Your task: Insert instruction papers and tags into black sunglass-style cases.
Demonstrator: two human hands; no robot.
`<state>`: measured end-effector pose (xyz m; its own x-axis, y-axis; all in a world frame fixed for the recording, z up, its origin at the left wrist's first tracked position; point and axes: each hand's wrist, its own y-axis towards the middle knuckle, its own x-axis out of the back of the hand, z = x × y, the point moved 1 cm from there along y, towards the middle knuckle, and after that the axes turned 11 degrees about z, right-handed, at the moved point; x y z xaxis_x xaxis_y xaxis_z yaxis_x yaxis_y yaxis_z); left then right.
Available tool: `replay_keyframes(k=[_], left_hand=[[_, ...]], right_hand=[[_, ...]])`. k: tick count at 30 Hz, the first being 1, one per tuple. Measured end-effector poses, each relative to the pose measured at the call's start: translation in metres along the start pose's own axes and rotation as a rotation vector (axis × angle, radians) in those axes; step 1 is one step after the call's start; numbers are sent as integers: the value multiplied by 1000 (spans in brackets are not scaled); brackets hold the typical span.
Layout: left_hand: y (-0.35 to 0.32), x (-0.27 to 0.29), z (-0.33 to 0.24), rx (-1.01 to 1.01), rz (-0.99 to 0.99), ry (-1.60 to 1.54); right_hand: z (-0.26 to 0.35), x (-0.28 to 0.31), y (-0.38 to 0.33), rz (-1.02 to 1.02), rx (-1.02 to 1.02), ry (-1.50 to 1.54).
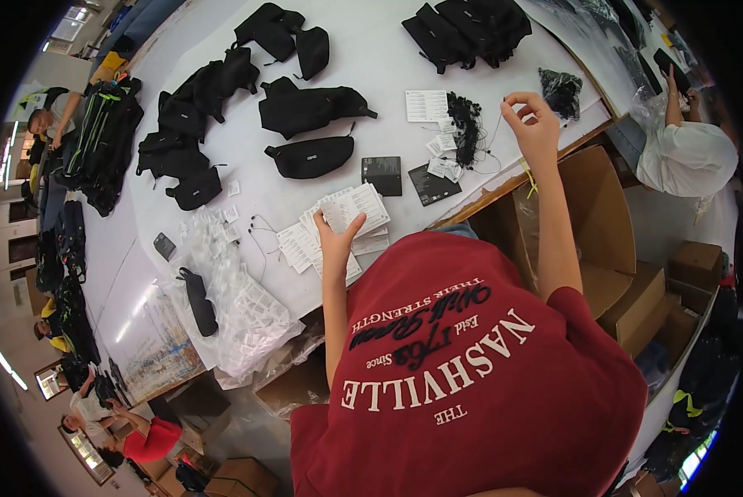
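**Tags and strings at the table edge**

On the white table (388, 66), taking the spread of paper tags (350, 217) as the landmark, the work looks to be pairing tags with strings, and the step in hand seems to be the pick-up of each half; far to the left of the tags lies a heap of clear plastic bags (243, 306) with a slim black pouch (199, 302) on it, and above and left of them a black waist bag (311, 156) lies flat; the left hand (336, 234) rests right on the tag spread, thumb and fingers closed on a white tag lifted from it; just right of the tags sit two dark cards (404, 178); further right and above, a bundle of black strings (467, 128) lies beside loose tags; the right hand (530, 124), well right of the tag spread, is raised over the table edge, fingertips pinched on a thin string (496, 137).

By my judgement the next move calls for bringing the hands together near the tags; the table edge runs diagonally just right of the tags, an open cardboard box (599, 224) below it; free table surface lies between the tags and the string bundle.
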<state>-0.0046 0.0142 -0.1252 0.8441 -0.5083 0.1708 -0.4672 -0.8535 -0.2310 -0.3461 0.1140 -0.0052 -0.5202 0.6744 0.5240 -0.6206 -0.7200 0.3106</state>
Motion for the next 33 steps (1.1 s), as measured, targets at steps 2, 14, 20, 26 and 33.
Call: replay_keyframes(k=[2,14,20,26,33], left_hand=[[0,0,-11,86,58,-37],[-12,-5,-68,-194,140,-229],[-19,-3,-76,-282,49,-135],[-27,-8,-105,-480,-64,167],[-31,-8,-110,-512,-117,191]], right_hand=[[-2,-4,6,58,-51,141],[82,-96,-56,826,-188,644],[96,-109,-63,841,-20,438],[103,-108,-64,786,64,380],[106,-108,-65,689,152,347]])
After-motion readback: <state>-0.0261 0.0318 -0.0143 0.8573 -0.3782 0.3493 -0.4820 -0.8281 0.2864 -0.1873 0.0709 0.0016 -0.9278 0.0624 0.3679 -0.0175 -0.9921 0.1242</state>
